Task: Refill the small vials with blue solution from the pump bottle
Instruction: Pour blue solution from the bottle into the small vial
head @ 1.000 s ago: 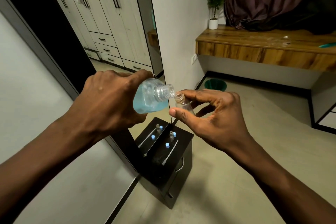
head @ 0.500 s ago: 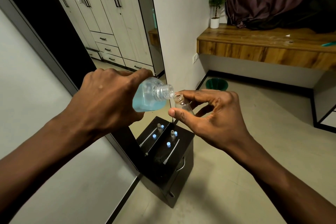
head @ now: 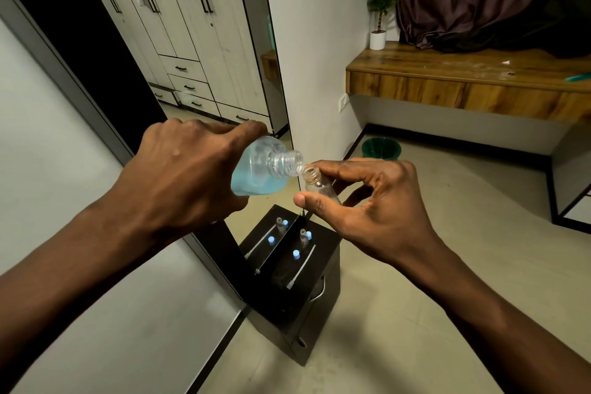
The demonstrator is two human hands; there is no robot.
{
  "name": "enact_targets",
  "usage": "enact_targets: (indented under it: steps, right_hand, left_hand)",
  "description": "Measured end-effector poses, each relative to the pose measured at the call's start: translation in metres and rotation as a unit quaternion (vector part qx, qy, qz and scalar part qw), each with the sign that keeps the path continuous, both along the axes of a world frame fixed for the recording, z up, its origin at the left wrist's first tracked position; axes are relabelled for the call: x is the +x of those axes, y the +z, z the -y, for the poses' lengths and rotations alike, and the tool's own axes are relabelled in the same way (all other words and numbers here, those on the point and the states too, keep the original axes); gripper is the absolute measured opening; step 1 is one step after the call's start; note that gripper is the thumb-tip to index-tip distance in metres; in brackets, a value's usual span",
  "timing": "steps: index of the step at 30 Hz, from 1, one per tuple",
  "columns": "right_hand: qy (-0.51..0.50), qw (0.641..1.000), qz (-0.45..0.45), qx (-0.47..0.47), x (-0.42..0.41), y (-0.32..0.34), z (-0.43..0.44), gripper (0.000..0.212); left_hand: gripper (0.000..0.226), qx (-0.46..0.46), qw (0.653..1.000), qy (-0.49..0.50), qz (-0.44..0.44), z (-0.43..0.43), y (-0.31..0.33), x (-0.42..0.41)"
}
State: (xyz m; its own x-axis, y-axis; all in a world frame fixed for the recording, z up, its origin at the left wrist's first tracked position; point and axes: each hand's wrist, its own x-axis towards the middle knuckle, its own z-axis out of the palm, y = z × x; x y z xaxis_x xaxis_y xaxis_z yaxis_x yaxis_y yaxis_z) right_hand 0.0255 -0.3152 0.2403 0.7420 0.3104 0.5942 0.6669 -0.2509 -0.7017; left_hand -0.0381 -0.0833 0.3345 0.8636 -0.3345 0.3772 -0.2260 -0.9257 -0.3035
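My left hand point(head: 185, 176) grips a clear bottle point(head: 262, 173) with blue solution in it, tipped to the right, its threaded neck bare with no pump on it. My right hand point(head: 367, 201) pinches a small clear vial point(head: 318, 184) between thumb and fingers, tilted with its open mouth touching the bottle's mouth. The vial looks empty. Below, on a black cabinet point(head: 316, 304), stand another small vial point(head: 303, 235) and two blue caps point(head: 296, 254), with a white pump tube point(head: 300, 267) lying beside them.
The cabinet stands against a mirror point(head: 204, 41) that reflects its top and a wardrobe. A green bin point(head: 381, 148) sits on the tiled floor behind. A wooden shelf point(head: 463, 80) with a potted plant point(head: 379, 3) runs along the right wall.
The bottle's mouth has closed in on the vial's mouth until they touch; the bottle has tipped slightly more. Both hands stay in nearly the same place.
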Motion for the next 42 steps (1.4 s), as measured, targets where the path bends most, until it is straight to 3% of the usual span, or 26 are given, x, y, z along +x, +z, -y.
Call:
enact_targets:
  steps: [42]
  right_hand:
    - [0.018, 1.0, -0.019, -0.009, -0.001, -0.004, 0.003, 0.042]
  left_hand:
    - [0.078, 0.05, 0.998, 0.035, -0.008, 0.009, 0.005, -0.001]
